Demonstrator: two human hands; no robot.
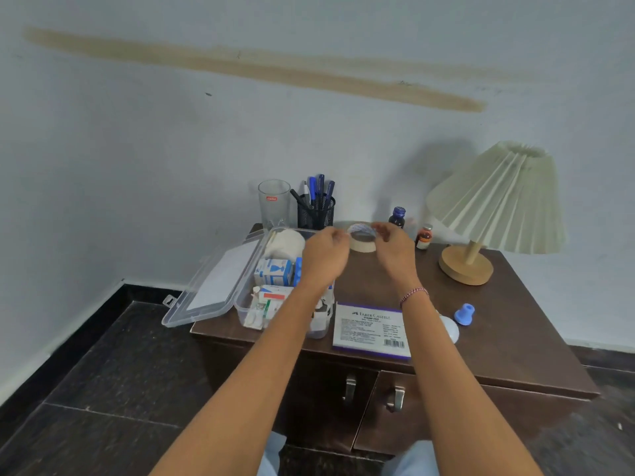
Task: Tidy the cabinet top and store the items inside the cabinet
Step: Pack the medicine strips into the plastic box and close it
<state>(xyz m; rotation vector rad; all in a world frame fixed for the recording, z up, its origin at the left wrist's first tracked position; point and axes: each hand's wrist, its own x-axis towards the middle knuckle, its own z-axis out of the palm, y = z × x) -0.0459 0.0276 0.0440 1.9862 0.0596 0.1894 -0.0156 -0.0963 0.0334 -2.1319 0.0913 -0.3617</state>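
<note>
Two hands, left & right, have their fingers pinched on a tape roll betw. them, above the surface. Clear box sits open just left of the fingers; stamp pad pack nearer, below them.

Dark cabinet top — open plastic box, stamp pad, lamp, 2 bottles

The tape roll sits between both hands, left hand and right hand. Left of them lies the open box; behind, the pen holder; right, the lamp.
</note>
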